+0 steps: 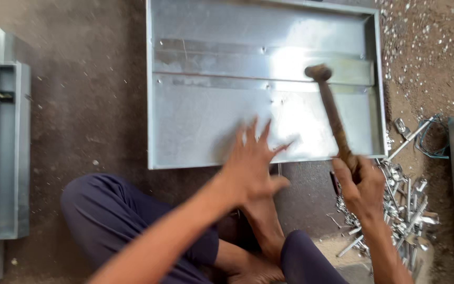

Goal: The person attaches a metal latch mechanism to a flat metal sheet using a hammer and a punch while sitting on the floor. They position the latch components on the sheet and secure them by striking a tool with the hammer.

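Left hand (252, 165) splays its fingers over galvanized sheet-metal tray (211, 115); right hand (362, 181) fist-grips wooden-handled hammer (332, 110).

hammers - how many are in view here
1: the hammer is in the right hand, its head over the sheet metal tray. The left hand holds nothing. Others could be hidden in the metal scrap pile.

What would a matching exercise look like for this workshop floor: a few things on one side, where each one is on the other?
Things:
1. hammer
2. left hand
3. metal tray
4. pile of small metal parts

Places:
a. on the floor at the right, beside the wrist
b. gripped in the right hand
c. spread open at the tray's near edge
d. flat on the dirt floor

Pairs: 1-b, 2-c, 3-d, 4-a
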